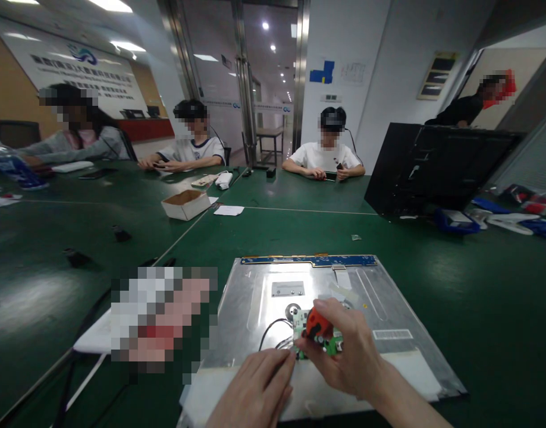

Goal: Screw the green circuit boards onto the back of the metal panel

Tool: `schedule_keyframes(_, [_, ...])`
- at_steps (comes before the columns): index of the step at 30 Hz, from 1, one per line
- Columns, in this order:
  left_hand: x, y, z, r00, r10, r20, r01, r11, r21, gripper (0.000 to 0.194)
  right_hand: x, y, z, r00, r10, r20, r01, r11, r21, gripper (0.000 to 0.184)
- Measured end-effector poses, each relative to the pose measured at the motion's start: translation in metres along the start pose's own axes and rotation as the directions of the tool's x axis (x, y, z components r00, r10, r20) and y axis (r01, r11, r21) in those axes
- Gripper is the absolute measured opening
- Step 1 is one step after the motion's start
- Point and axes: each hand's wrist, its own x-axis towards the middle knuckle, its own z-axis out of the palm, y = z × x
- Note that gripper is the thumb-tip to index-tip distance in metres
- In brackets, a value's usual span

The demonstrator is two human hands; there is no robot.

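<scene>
A flat silver display panel (237, 333) lies back-up in front of me, with a blue circuit strip (308, 260) along its far edge. On the panel sits a small green circuit board (300, 321), partly covered by my hands, with thin dark wires (273, 326) at its left. My right hand (351, 351) is closed around the handle of a red-and-black screwdriver (320, 326), held over the board; its tip is hidden. My left hand (259, 386) has its fingers pressed together, fingertips at the board's near left corner, where they appear to pinch its edge.
Left of the panel lies a white object (94, 333), partly blurred out, with cables. Further off are an open cardboard box (186, 205) and small black blocks (77, 257). A large black screen (433, 169) stands at right. Several people sit or stand beyond the green table (295, 229).
</scene>
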Motion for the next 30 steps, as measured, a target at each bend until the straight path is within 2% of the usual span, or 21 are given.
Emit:
schedule_keyframes(5, [0.0014,0.0010,-0.0025,1.000,-0.005,-0.011,0.005,1.000,-0.012,0.037,0.0015,-0.0040,-0.0025,1.000,0.029,0.002,-0.029,1.000,0.001,0.057])
schedule_keyframes(12, [0.0009,0.0013,-0.0023,1.000,-0.004,-0.018,0.004,1.000,-0.002,0.038,0.0004,-0.0020,0.0009,0.997,0.004,-0.081,-0.009,0.998,-0.068,0.053])
schedule_keyframes(16, [0.0005,0.0009,-0.0015,1.000,-0.008,0.008,0.008,1.000,-0.005,0.037,0.0031,-0.0024,-0.0011,0.999,-0.001,-0.034,0.000,1.000,-0.020,0.047])
schedule_keyframes(19, [0.0015,0.0015,-0.0026,1.000,-0.008,0.011,0.008,1.000,-0.008,0.037,0.0034,-0.0039,-0.0028,1.000,0.012,0.010,-0.013,1.000,0.013,0.053])
schedule_keyframes(26, [0.0040,0.0029,-0.0042,0.998,-0.013,-0.058,0.012,1.000,-0.016,0.037,0.0008,-0.0025,0.0008,0.999,0.012,-0.048,-0.014,0.999,-0.052,0.055])
schedule_keyframes(30, [0.0020,0.0026,-0.0026,1.000,-0.014,-0.017,0.014,1.000,-0.012,0.038,0.0008,-0.0001,0.0005,1.000,-0.009,-0.024,0.009,1.000,-0.018,0.050])
